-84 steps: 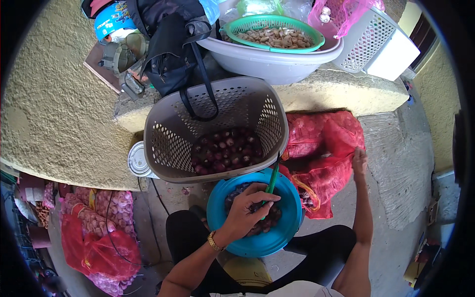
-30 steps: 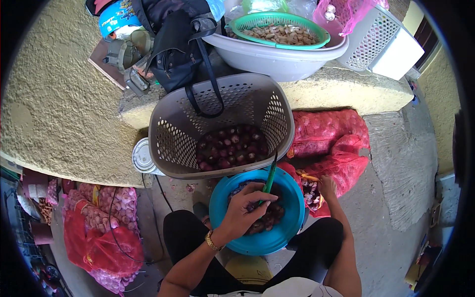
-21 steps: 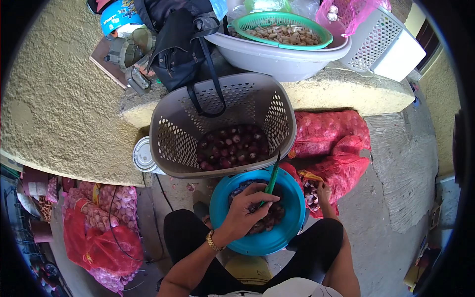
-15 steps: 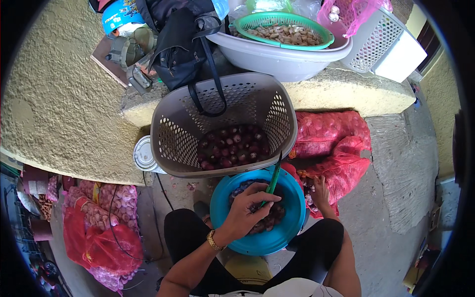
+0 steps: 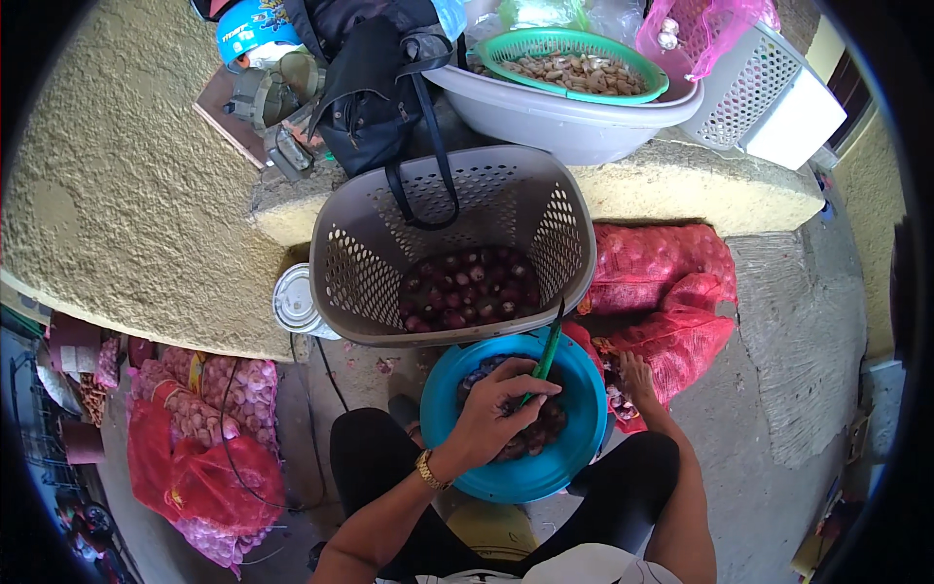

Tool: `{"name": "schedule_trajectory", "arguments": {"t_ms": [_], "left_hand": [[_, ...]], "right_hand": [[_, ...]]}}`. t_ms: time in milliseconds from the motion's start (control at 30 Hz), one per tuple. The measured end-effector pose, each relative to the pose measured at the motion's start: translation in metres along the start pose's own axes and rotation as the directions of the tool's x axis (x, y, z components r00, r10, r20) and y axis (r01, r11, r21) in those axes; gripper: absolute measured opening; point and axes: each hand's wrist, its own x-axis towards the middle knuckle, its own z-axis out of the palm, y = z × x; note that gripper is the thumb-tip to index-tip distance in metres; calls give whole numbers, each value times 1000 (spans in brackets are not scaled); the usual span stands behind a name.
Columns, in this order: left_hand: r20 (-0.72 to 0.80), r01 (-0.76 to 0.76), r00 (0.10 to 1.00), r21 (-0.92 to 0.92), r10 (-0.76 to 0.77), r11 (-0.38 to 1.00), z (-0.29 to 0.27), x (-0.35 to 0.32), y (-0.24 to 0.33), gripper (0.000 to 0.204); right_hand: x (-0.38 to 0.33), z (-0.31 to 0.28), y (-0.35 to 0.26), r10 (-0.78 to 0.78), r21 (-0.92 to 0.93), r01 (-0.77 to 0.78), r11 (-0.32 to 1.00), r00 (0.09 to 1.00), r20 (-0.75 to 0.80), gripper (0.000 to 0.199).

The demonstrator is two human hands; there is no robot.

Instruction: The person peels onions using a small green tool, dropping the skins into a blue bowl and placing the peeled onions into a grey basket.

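My left hand (image 5: pixel 491 419) is closed around a knife with a green handle (image 5: pixel 548 355) and a dark, pointed blade, tip up and away from me. It hovers over a round blue basin (image 5: pixel 438 428) between my knees. Small dark red onions (image 5: pixel 540 435) and loose skins lie in the basin, partly covered by the hand. On the right, my right hand (image 5: pixel 639 384) reaches to the mouth of a red mesh sack (image 5: pixel 686 331), among small onions (image 5: pixel 620 401). Its fingertips are hard to make out there. Beyond the basin, a grey-brown plastic basket (image 5: pixel 365 277) holds peeled red onions (image 5: pixel 469 289).
A black bag (image 5: pixel 360 107) rests on the concrete ledge, its strap hanging into the basket. Beside it stands a large pale tub (image 5: pixel 545 131) with a green colander (image 5: pixel 574 76). A white lidded can (image 5: pixel 294 300) and mesh sacks (image 5: pixel 209 457) are at left.
The whole view has shifted slightly, so most things sit a little further right. My left hand still grips the knife, and my right hand stays at the sack's mouth.
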Motion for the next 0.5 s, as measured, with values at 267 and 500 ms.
{"name": "schedule_trajectory", "arguments": {"t_ms": [267, 500], "left_hand": [[-10, 31, 999, -19, -31, 999, -5, -5, 4, 22], [-26, -36, 999, 0, 36, 999, -4, -4, -2, 24]], "right_hand": [[-12, -14, -13, 24, 409, -17, 912, 1000, -12, 59], [-29, -31, -6, 266, 735, -207, 646, 963, 37, 50]]}}
